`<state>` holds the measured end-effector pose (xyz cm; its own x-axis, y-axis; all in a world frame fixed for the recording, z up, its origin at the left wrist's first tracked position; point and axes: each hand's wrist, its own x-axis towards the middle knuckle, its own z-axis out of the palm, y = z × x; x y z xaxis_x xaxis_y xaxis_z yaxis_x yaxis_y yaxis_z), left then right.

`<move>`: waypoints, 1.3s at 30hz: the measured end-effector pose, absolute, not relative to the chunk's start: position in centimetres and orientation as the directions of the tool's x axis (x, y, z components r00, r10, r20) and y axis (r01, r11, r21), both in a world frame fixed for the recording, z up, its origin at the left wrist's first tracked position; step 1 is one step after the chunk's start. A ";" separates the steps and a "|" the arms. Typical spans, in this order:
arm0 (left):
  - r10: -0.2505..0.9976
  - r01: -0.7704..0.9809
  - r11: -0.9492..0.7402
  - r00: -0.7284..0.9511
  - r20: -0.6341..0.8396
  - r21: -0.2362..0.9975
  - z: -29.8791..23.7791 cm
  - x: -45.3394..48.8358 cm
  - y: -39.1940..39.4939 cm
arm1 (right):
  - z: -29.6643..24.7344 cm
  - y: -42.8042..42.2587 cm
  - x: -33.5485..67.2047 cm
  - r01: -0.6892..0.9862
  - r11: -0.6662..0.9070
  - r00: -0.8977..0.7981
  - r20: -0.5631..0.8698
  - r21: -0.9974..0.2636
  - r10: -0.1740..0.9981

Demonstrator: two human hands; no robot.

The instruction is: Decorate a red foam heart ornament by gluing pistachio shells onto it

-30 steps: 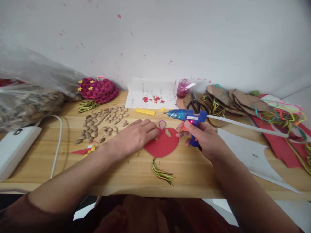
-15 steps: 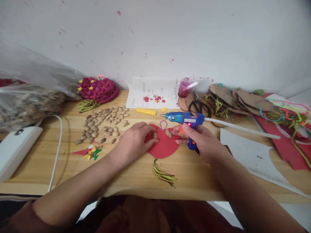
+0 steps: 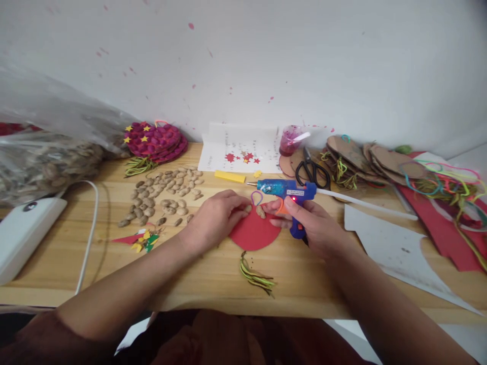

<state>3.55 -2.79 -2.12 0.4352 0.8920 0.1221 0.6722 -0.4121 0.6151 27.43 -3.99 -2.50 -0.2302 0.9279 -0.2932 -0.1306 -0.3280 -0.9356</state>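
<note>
A red paper disc [image 3: 254, 233] with a purple loop [image 3: 256, 196] at its top lies on the wooden table [image 3: 213, 274]. My left hand [image 3: 217, 217] rests on the disc's left edge, fingertips pinched on a peanut shell [image 3: 248, 208]. Another shell [image 3: 261, 211] sits on the disc. My right hand [image 3: 308, 225] grips a blue glue gun [image 3: 286, 189], red light on, nozzle pointing left above the disc. A green-yellow string tassel [image 3: 255, 274] hangs below the disc.
Loose peanut shells [image 3: 163, 192] spread left of my hand. A plastic bag of shells [image 3: 49, 157] and a white device [image 3: 23, 233] with cable lie far left. Finished purple discs [image 3: 154, 138], scissors [image 3: 310, 170], a paint cup [image 3: 288, 140], cardboard discs [image 3: 365, 157], red paper [image 3: 445, 228].
My left hand lifted a shell to the disc's top edge. My right hand and the glue gun shifted left, closer over the disc.
</note>
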 end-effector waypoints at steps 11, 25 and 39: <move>0.908 0.653 -0.394 0.385 0.164 0.647 -2.8 3.7 -3.0 | -2.7 -3.9 27.2 -0.144 -0.337 -0.239 -0.297 -0.930 0.924; 0.926 0.690 -0.362 0.343 0.158 0.627 -0.9 2.1 -2.6 | -2.3 -3.9 27.6 -0.183 -0.301 -0.207 -0.262 -0.936 0.943; 0.956 0.954 0.170 -0.220 0.192 0.248 2.9 -12.9 -3.8 | -1.3 -4.1 28.7 -0.008 -0.241 -0.004 -0.241 -0.970 0.970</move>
<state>-12.87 -3.77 2.92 -0.2204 0.9563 0.1923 0.9537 0.1700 0.2479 28.70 -4.09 -1.35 -0.0041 0.9704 -0.2414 -0.0082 -0.2414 -0.9704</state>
